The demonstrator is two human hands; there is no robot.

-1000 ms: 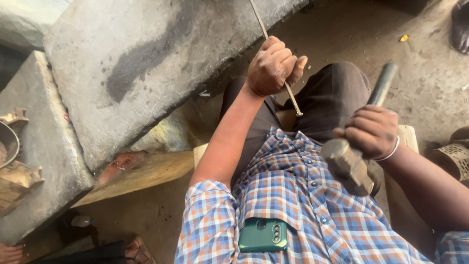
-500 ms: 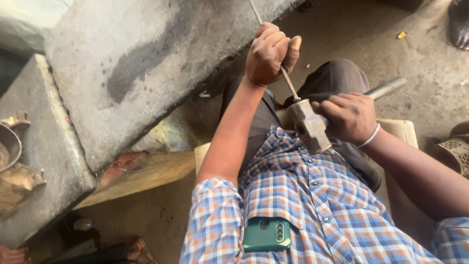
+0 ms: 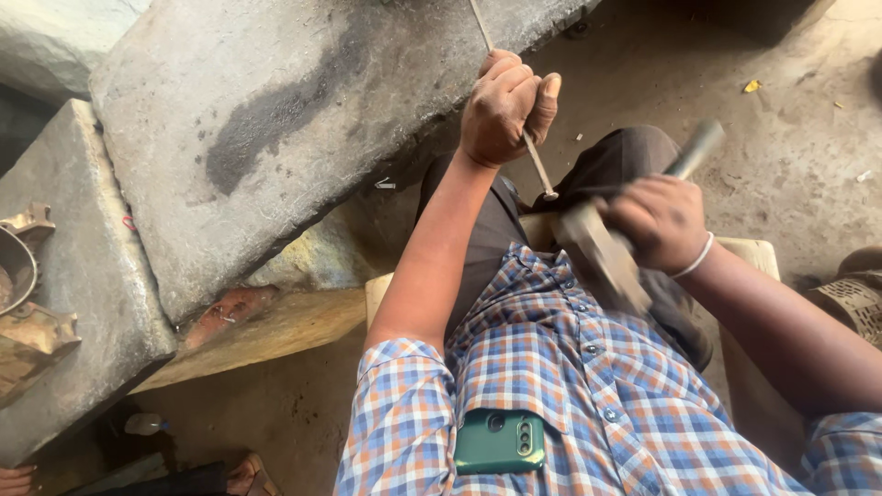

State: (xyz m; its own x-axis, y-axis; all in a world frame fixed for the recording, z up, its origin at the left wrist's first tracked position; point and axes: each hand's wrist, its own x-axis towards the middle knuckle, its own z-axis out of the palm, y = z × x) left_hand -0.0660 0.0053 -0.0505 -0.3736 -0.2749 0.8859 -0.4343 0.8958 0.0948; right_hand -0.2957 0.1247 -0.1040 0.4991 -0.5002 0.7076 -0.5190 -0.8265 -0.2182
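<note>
My left hand (image 3: 505, 106) is closed around a thin metal chisel (image 3: 536, 166) whose far end rests against a large grey stone slab (image 3: 276, 119). The chisel's flat near end pokes out below my fist. My right hand (image 3: 661, 220) grips a hammer by its metal handle (image 3: 695, 149). The hammer's blocky head (image 3: 602, 257) is blurred with motion and sits just below and right of the chisel's end, above my checked shirt.
A second stone block (image 3: 73, 312) lies at the left with brass-coloured metal pieces (image 3: 32, 331) on it. A wooden plank (image 3: 266, 335) lies under the slab. A green phone (image 3: 501, 441) sits in my shirt pocket. Dusty ground (image 3: 790, 119) is at the right.
The hammer swung in from the right to the chisel's end, and its head is now pulling back down toward my chest. My left hand has kept the chisel in place.
</note>
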